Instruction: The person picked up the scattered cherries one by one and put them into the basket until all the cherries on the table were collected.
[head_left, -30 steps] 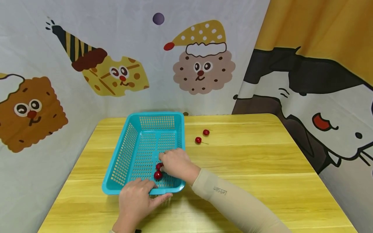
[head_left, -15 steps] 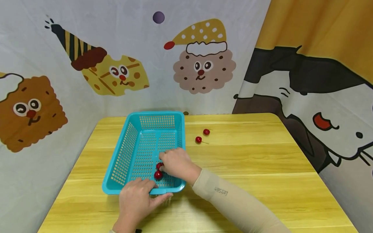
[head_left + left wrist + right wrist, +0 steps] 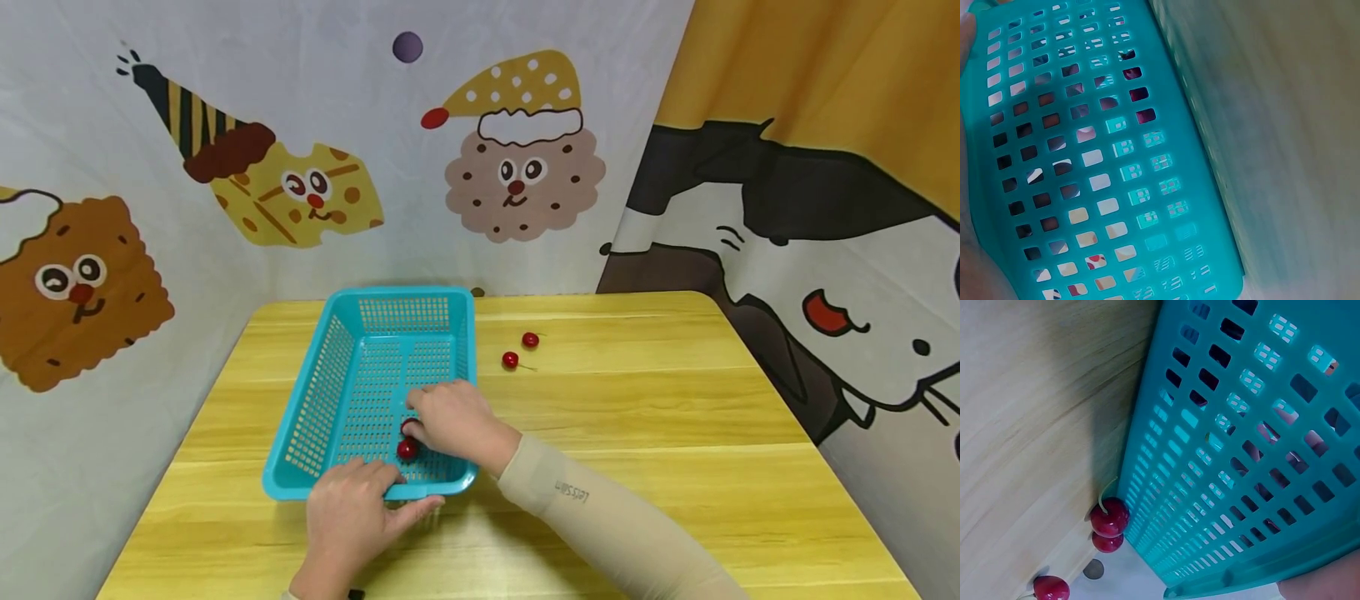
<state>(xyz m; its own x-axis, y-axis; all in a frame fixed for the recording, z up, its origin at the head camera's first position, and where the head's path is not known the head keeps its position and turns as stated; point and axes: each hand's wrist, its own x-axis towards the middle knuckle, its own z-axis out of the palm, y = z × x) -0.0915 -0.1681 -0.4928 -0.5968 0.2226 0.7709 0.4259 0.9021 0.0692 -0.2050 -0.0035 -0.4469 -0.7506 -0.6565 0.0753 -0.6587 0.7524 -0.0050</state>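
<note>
A turquoise plastic basket point(image 3: 300, 400) with slotted walls stands on the table. My left hand point(image 3: 348, 508) grips its near rim, fingers over the edge and thumb outside. My right hand point(image 3: 457, 421) reaches over the right rim into the basket, fingers bent. Its thumb covers part of a dark red cherry point(image 3: 407, 426) between thumb and fingers; the far side of this grip is hidden. Another cherry point(image 3: 407, 450) lies against it, nearer the front wall. In the left wrist view, dark red shows through the slots of the basket wall point(image 3: 1197, 187).
Two stemmed cherries, one nearer point(image 3: 510, 360) and one farther point(image 3: 530, 340), lie on the wooden table point(image 3: 660, 392) right of the basket. The right wrist view shows a stemmed cherry point(image 3: 1110, 517) close by the basket's outer wall. A printed cloth point(image 3: 337, 83) hangs behind the table.
The right thumb has shifted slightly left and covers more of the farther cherry in the basket. The left hand and basket stay in place.
</note>
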